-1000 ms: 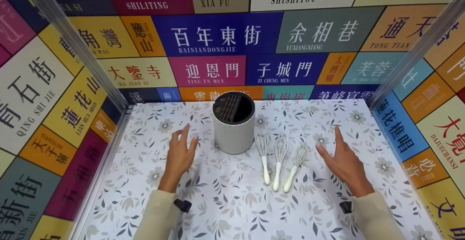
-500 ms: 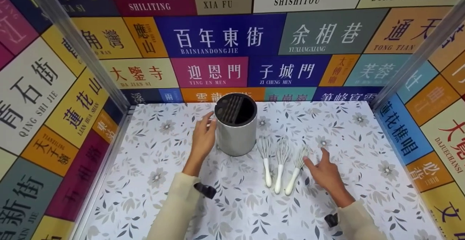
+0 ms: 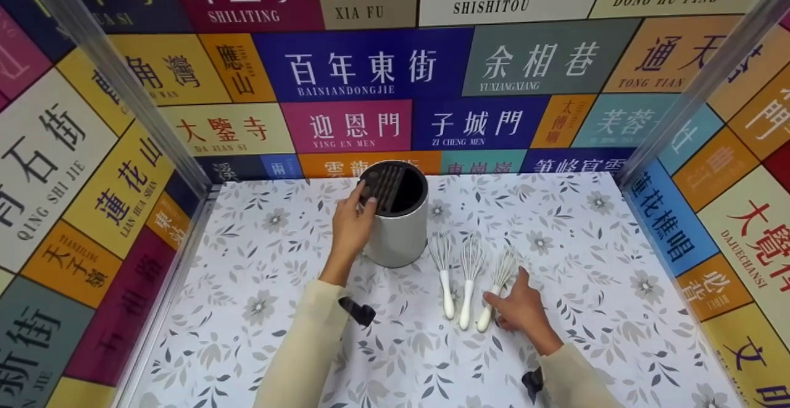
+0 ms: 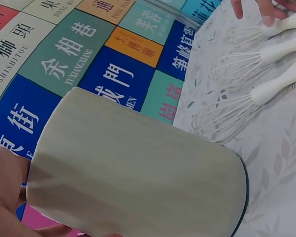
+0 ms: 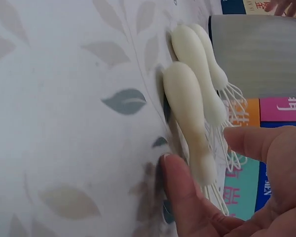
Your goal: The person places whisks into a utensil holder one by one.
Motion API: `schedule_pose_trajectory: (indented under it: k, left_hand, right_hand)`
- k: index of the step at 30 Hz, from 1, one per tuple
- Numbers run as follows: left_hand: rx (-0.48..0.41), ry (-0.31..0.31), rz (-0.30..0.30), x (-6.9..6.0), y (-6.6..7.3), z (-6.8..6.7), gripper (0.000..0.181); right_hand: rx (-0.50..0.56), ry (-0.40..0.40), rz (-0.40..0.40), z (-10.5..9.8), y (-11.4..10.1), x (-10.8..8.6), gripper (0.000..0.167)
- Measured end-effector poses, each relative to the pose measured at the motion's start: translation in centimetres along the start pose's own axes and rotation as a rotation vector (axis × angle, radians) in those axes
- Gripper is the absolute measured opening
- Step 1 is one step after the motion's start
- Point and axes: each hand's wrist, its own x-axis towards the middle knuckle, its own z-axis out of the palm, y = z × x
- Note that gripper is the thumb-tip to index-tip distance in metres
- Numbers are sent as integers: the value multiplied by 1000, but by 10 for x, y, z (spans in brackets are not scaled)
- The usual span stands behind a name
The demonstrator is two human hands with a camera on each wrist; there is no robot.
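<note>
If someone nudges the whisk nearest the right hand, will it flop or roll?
The whisk may roll a little, since its handle is rounded. That thick handle looks stiff, but the thin wires would probably flex.

1. A three-walled booth [image 3: 364, 87], more like a staged set than a lived-in room; the wider building cannot be told
2. Walls [image 3: 102, 176] covered in colourful blocks [image 3: 453, 12] of Chinese characters with romanised spellings, such as Shishitou
3. Pale strips [image 3: 696, 84] along both back corners
4. A white, floral-patterned work surface [image 3: 216, 334]
</note>
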Motion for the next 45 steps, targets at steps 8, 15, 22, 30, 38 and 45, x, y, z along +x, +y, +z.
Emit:
schedule_pose_trajectory:
  k: [8,15,22,30,38,45]
  left_hand:
    - [-30,19,-5,3,-5,4,50]
    - [-37,21,3,4,-8,2,50]
    - [-42,14,-2,5,-8,1,50]
    - [-41,32,14,5,-11,2,49]
    - [-55,24,8,3,-11,3,50]
    - [-65,11,-9,5,-11,1,51]
  right_hand:
    - [25,29,-32,15,-1,6,103]
    - [35,23,-41,14,-8,8,95]
    - [53,26,-70,9,-18,9,93]
    - [73,48,-176,1,-40,12,94]
    - [131,43,-233,-9,-70,9,93]
    - [164,20,-299,-17,-101,7,94]
